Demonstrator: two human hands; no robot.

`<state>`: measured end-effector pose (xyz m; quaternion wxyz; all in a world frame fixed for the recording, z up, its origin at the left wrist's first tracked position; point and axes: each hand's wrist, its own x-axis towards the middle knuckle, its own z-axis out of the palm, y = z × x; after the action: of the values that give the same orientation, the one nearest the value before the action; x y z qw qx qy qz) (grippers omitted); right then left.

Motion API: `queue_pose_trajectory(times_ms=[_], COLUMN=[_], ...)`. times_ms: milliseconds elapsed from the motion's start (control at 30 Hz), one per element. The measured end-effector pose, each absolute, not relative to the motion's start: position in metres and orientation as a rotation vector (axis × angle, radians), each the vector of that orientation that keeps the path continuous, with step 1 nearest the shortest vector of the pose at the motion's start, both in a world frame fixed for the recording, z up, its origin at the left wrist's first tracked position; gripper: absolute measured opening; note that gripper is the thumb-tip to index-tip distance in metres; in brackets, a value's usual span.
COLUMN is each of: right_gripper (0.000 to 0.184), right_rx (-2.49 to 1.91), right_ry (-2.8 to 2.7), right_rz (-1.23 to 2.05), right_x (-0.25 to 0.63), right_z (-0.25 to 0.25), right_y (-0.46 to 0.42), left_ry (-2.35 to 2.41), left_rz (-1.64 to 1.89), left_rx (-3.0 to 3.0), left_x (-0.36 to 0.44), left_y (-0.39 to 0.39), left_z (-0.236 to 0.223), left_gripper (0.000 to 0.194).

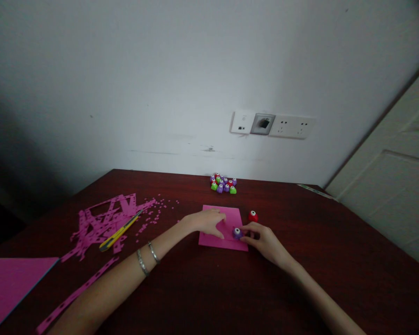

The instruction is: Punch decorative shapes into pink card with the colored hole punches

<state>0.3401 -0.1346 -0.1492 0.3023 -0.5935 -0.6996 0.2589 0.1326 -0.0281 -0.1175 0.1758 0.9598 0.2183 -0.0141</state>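
From where I stand I count one left grip (212, 222) and one right grip (260, 236), plus two bracelets (142, 263). There's one purple piece (237, 234) apart from the rest, one lone red piece (253, 216), and one cluster (221, 188) of a dozen or so more — packed too tightly for an exact tally, though three greens show. I make it one small pink sheet (227, 230), one larger pink sheet (17, 288), one yellow cutter (120, 233) and one separate punched strip (78, 292). The heaped offcuts (91, 228) are many, tangled beyond counting — the tiny pink bits (143, 228) run to dozens.
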Motion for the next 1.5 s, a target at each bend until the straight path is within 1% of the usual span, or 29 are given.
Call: queue_pose_trajectory(times_ms=[267,600,767,833,933,1100,1167,1300,1500], right_gripper=[0.025,0.026,0.033,0.036,0.036,0.037,0.041,0.049,0.052], right_rx=[-1.581,-1.592,-1.6,-1.606,-1.594,-1.676,-1.708,-1.743,-1.819], right_ry=[-1.858,-1.839,-1.797,-1.758,-1.687,-1.512,-1.477,-1.466,-1.537], right_rz=[0.664,0.667,0.701,0.752,0.852,1.054,1.129,1.281,1.367], right_x=[0.339,0.338,0.34,0.341,0.343,0.343,0.34,0.333,0.332], right_z=[-0.152,-0.153,-0.153,-0.15,-0.145,-0.14,-0.138,-0.129,-0.118], right_y=[-0.134,-0.134,-0.133,-0.133,-0.133,-0.133,-0.132,-0.126,-0.112], left_ry=[0.616,0.647,0.637,0.65,0.67,0.769,0.782,0.757,0.759], left_rz=[-0.067,-0.052,-0.054,-0.06,-0.003,0.296,0.353,0.304,0.178], left_rx=[2.724,2.702,2.661,2.627,2.563,2.516,2.451,2.289,2.045], left_x=[0.133,0.134,0.134,0.134,0.135,0.136,0.137,0.138,0.144], left_y=[-0.03,-0.032,-0.031,-0.031,-0.03,-0.026,-0.024,-0.024,-0.03], left_z=[-0.117,-0.115,-0.115,-0.115,-0.115,-0.115,-0.114,-0.111,-0.111], left_gripper=[0.049,0.045,0.048,0.052,0.056,0.042,0.041,0.046,0.051])
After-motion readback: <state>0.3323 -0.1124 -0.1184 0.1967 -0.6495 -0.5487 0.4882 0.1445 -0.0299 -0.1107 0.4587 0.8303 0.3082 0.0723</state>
